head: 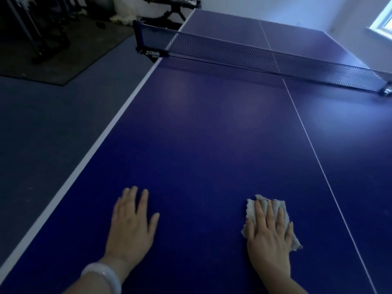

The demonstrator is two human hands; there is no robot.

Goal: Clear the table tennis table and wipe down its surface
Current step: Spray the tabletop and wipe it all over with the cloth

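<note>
Flat, straight fingers of the right hand (270,232) press a crumpled cloth (253,211) onto the blue table (201,134), left of its centre line. Left hand (131,225) rests splayed nearby. Net (244,52) clamp lettering is unreadable.

Left hand (131,225) flat on table (201,128); right hand (269,232) on cloth (252,211); net (254,52) beyond.

Dim room with a blue-grey floor (42,128). A dark mat (70,58) lies at far left under black metal stands (42,39). White walls (297,9); a bright window (381,20) at far right.
</note>
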